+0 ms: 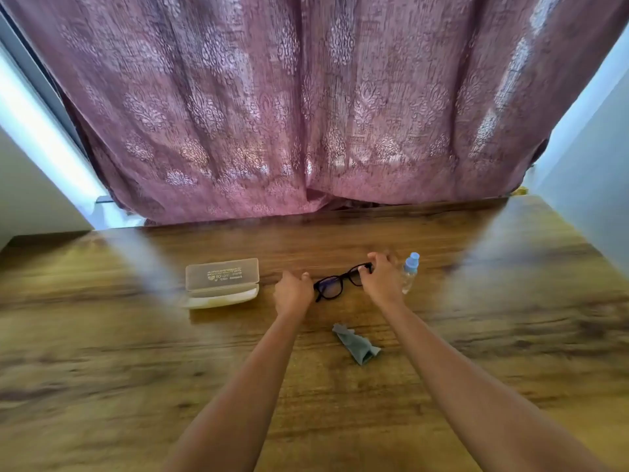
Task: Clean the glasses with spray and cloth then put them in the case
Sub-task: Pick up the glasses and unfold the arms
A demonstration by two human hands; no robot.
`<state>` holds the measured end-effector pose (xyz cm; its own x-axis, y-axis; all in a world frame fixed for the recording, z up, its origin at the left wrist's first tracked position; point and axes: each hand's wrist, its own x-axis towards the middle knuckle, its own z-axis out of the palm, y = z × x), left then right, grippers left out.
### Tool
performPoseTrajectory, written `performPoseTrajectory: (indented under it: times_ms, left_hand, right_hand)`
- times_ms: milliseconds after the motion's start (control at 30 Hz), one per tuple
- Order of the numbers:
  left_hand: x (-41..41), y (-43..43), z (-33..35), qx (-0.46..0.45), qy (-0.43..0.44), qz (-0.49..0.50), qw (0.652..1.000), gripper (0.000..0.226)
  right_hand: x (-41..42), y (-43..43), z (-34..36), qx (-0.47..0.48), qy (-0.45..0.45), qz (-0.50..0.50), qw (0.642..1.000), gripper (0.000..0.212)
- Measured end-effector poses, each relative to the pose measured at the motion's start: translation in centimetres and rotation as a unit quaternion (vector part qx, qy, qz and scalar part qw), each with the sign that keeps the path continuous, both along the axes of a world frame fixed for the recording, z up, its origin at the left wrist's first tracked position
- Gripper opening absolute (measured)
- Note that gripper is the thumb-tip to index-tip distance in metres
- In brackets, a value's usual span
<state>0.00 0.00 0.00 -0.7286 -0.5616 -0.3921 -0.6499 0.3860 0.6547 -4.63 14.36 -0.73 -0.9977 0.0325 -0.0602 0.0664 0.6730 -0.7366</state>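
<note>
Your left hand and right hand pinch black glasses at frame ends, table centre. Open case at 9 o'clock, spray bottle at 3, cloth at 6.

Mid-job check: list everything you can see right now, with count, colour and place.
glasses: one, black frame, centre of table, held at both ends
case: one, translucent pale, lid open, left of the glasses
spray bottle: one, clear with blue cap, upright, just behind the right hand
cloth: one, grey-blue, crumpled, on the table nearer the person than the glasses
table: one, brown wood grain
curtain: one, mauve patterned, behind the table
left hand: closed on the left end of the glasses
right hand: closed on the right end of the glasses
</note>
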Motion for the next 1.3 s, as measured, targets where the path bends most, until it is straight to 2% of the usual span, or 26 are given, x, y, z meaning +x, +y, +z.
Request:
performPoseTrajectory:
  times_ms: [167, 300, 500, 667, 733, 900, 1133, 1300]
  left_hand:
    - [-1.0, -0.3, -0.5, 0.041, -0.025, 0.018, 0.999, 0.040]
    - [-1.5, -0.4, -0.8, 0.080, -0.011, 0.036, 0.996, 0.038]
    - [-1.8, -1.0, -1.2, 0.112, 0.027, 0.098, 0.988, 0.032]
    - [-1.4, -1.3, -0.6, 0.110, 0.075, 0.141, 0.981, 0.027]
    - [-1.0, -1.5, -0.1, 0.120, 0.106, 0.149, 0.976, 0.023]
    - [0.7, -2.2, 1.8, 0.118, 0.174, 0.140, 0.968, 0.011]
    - [3.2, -3.6, 3.6, 0.060, 0.212, 0.046, 0.974, 0.011]
    - [4.5, -4.1, 4.9, -0.060, 0.262, -0.022, 0.963, 0.012]
  right_hand:
    - [-1.0, -0.7, -0.6, 0.048, -0.084, 0.037, 0.995, 0.050]
    - [-1.2, -1.1, -1.0, 0.073, -0.086, 0.044, 0.993, 0.046]
    - [-0.7, -1.1, -1.4, 0.026, -0.011, -0.009, 1.000, 0.025]
    - [0.3, -1.3, -1.2, -0.023, 0.060, -0.047, 0.997, 0.023]
    - [0.7, -1.5, -0.9, -0.041, 0.078, -0.065, 0.994, 0.023]
    - [2.1, -1.9, 0.7, -0.099, 0.140, -0.090, 0.981, 0.007]
    - [4.9, -2.4, 2.8, -0.183, 0.171, -0.094, 0.964, 0.016]
    - [6.5, -2.6, 3.9, -0.207, 0.177, -0.094, 0.958, 0.020]
